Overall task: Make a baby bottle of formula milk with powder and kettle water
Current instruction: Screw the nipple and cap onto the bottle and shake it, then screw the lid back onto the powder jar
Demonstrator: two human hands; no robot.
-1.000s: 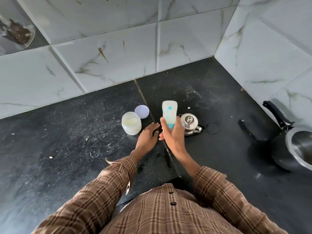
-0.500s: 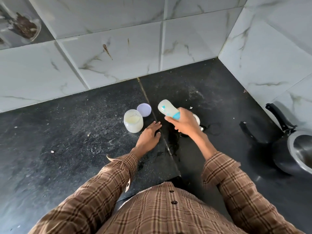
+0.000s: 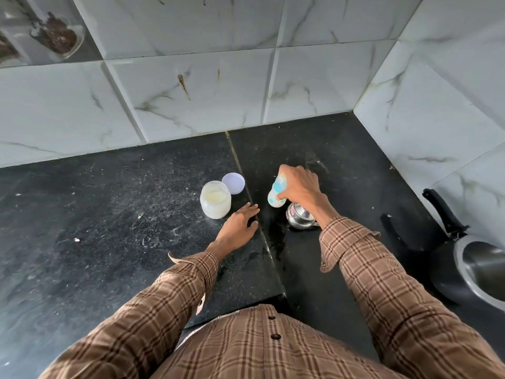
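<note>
**Fingers wrapped on the bottle, palm flat on the counter**

Fingers point(image 3: 299, 175) of your right hand point(image 3: 299, 187) curl tight around the baby bottle point(image 3: 276, 192), which is tilted, its lower end just above the small steel kettle point(image 3: 299, 218). Your left hand point(image 3: 237, 227) lies palm down on the black counter point(image 3: 109, 228), fingers slightly spread and gripping nothing. From that hand, the open powder jar point(image 3: 215, 199) stands near at eleven o'clock, pale powder showing inside. Its lilac lid point(image 3: 233, 183) lies touching the jar at the jar's one o'clock. From the kettle, a dark pan point(image 3: 470, 272) with a black handle sits well apart at four o'clock. Marbled white tiles point(image 3: 191, 91) back the counter.
</note>
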